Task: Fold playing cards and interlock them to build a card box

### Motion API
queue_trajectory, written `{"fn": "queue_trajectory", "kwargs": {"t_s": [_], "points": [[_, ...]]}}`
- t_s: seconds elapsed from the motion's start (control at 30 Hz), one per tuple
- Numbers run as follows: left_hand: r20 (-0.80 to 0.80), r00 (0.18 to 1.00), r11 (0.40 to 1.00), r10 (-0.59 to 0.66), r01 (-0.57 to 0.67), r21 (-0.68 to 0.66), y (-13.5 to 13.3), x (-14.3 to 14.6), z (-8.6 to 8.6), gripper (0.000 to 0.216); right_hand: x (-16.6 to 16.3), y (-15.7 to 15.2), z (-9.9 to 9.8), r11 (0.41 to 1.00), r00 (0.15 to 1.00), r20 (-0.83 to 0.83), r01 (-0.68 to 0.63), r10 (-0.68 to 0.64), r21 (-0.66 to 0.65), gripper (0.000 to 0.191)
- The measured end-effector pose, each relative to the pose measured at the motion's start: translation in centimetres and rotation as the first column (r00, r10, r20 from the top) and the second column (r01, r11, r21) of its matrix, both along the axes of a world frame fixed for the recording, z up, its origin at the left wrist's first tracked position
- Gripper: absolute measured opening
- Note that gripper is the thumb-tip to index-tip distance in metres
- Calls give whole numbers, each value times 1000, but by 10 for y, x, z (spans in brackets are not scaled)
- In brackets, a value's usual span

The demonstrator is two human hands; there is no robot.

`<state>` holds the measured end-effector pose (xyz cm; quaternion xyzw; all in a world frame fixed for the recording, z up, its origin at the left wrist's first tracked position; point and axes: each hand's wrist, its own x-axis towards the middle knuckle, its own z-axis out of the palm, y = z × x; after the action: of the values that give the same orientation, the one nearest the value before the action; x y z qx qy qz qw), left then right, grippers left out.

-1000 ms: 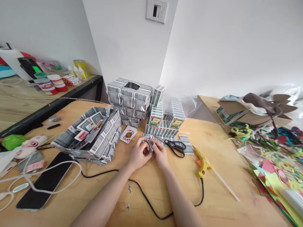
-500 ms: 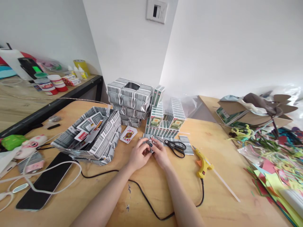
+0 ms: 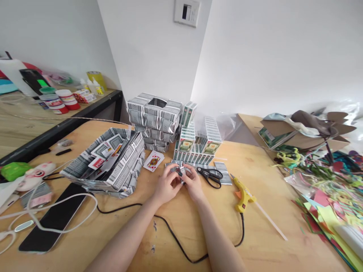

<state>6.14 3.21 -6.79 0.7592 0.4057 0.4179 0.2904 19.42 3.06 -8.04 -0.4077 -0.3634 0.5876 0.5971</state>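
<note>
My left hand [image 3: 168, 184] and my right hand [image 3: 193, 183] meet over the table, fingers closed round a small folded playing card [image 3: 182, 170]. Much of that card is hidden by the fingers. Just behind them lies a strip of grey-patterned cards [image 3: 202, 166]. Black-handled scissors [image 3: 210, 176] rest on it, right of my right hand. A small pile of playing cards [image 3: 154, 161], a face card on top, lies to the left of my left hand. Farther right is a yellow glue gun [image 3: 242, 193] with a clear glue stick [image 3: 271, 220] out of its back.
A basket made of cards [image 3: 134, 166] holds loose cards at left. Behind stand a stacked card box [image 3: 154, 117] and green card packs [image 3: 195, 153]. A black cable [image 3: 170, 226] crosses the table. A phone [image 3: 52, 221] lies left; paper scraps [image 3: 334, 207] cover the right side.
The fingers of both hands have shifted slightly around the folded card, and a little more of its pale edge shows. Other things stay in place; the view has moved a little.
</note>
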Motion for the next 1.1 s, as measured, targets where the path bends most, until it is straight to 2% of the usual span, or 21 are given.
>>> {"fn": "queue_trajectory", "kwargs": {"t_s": [0.07, 0.13, 0.2, 0.3, 0.37, 0.47, 0.6, 0.7, 0.8, 0.87, 0.97, 1.1], "points": [[90, 995, 995, -47, 54, -85, 0, -1, 1, 10, -1, 0, 1, 999, 999, 0, 38, -38, 37, 42], [227, 967, 958, -117, 170, -230, 1, -2, 0, 15, -1, 0, 1, 996, 998, -26, 61, -59, 67, 46], [391, 911, 869, -130, 294, -398, 4, -2, -2, 20, 0, 0, 2, 993, 996, -43, 81, -77, 83, 53], [521, 853, 737, -8, 358, -574, 10, 1, -4, 29, 0, -1, 4, 989, 995, -31, 102, -99, 103, 67], [530, 846, 683, 52, 357, -637, 14, 1, -4, 36, -1, -2, 5, 989, 996, 4, 90, -91, 118, 73], [531, 845, 616, 60, 387, -686, 18, -1, -2, 40, -2, -4, 6, 991, 993, 107, 40, -54, 125, 72], [612, 790, 558, 36, 493, -668, 20, -8, -1, 42, -4, -4, 2, 988, 981, 189, 26, -54, 152, 67], [672, 740, 582, 24, 536, -611, 22, -12, -4, 40, -4, -2, -2, 979, 961, 240, 93, -136, 183, 67], [648, 761, 641, 26, 485, -595, 26, -12, -8, 45, -4, -1, -8, 964, 919, 315, 180, -236, 197, 68], [597, 801, 691, 53, 402, -600, 29, -11, -11, 49, -3, 0, -11, 969, 921, 316, 183, -228, 166, 69], [534, 842, 766, 84, 288, -575, 31, -8, -17, 50, -3, 0, -12, 981, 956, 230, 157, -180, 117, 65], [464, 885, 850, 37, 216, -481, 29, -5, -26, 54, -1, -1, -8, 986, 979, 125, 156, -163, 65, 55]]}}
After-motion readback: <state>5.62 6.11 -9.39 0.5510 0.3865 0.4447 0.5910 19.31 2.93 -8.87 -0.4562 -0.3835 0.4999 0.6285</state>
